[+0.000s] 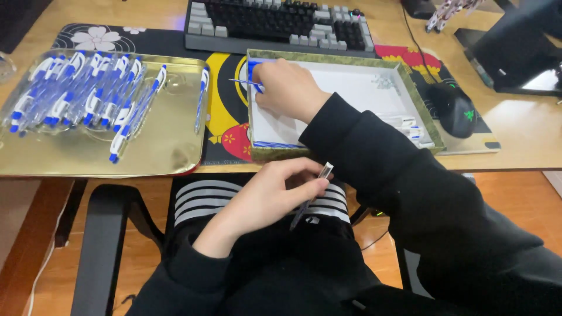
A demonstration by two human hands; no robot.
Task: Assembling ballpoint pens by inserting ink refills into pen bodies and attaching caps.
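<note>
My left hand (275, 190) rests over my lap below the desk edge, fingers closed on a dark pen barrel (309, 199) with a clear end. My right hand (288, 89) reaches into the left end of a shallow green-rimmed box (345, 58) with a white floor, fingers pinched on a thin blue pen refill (246, 83). A few white and blue pen parts (410, 127) lie at the box's right side, partly hidden by my black sleeve.
A gold tray (170, 140) on the left holds several white and blue pens (82, 93). Behind the box sits a keyboard (275, 23). A black mouse (456, 108) and a monitor base (515, 52) stand on the right. A chair armrest (96, 246) is below left.
</note>
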